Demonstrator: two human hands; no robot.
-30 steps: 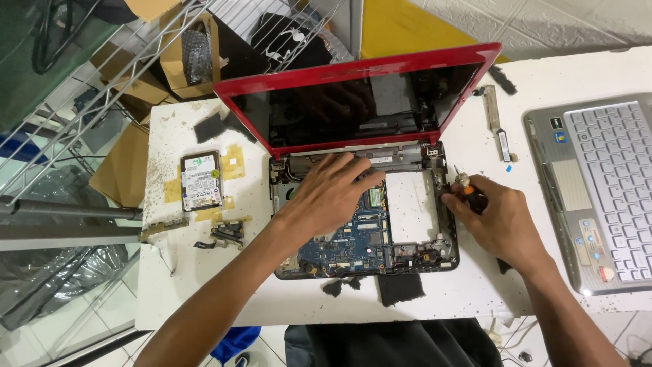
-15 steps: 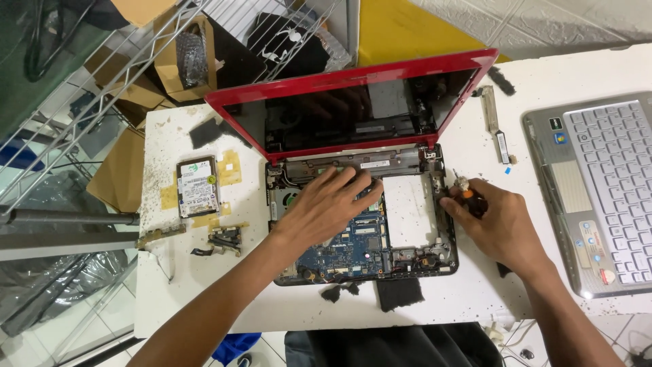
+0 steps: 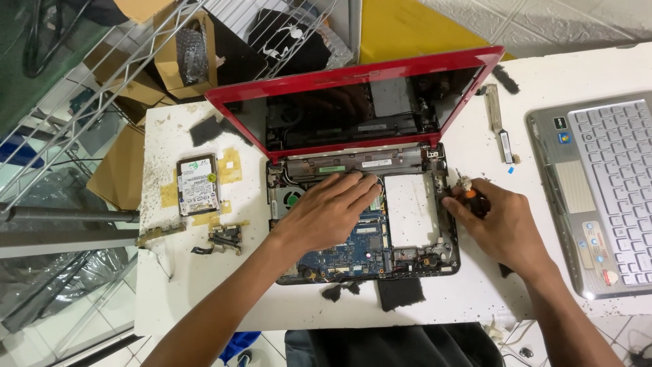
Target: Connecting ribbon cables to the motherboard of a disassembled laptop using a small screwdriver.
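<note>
The opened red laptop (image 3: 360,197) is seen in the middle of the white bench (image 3: 204,285), with its lid tilted up and its keyboard cover taken off. The left hand (image 3: 333,207) is laid flat on the bare insides, with the fingers spread; nothing is gripped by it, and the parts under the palm are hidden. The blue circuit board (image 3: 353,251) is partly covered by that hand. The right hand (image 3: 499,224) is closed around a small screwdriver (image 3: 467,187) at the right edge of the laptop. Only the tool's orange and black top is shown; its tip is too small to be made out.

A hard drive (image 3: 197,183) is laid on yellow tape at the left, well apart from the hands. Small loose parts (image 3: 224,238) are seen below it, and black foam bits (image 3: 401,292) are placed at the laptop's front edge. A silver laptop (image 3: 604,197) is cut off at the right edge of the picture. The bench is speckled with dirt. A wire rack (image 3: 102,88) and cardboard boxes (image 3: 176,61) are seen behind it, and a tiled floor below.
</note>
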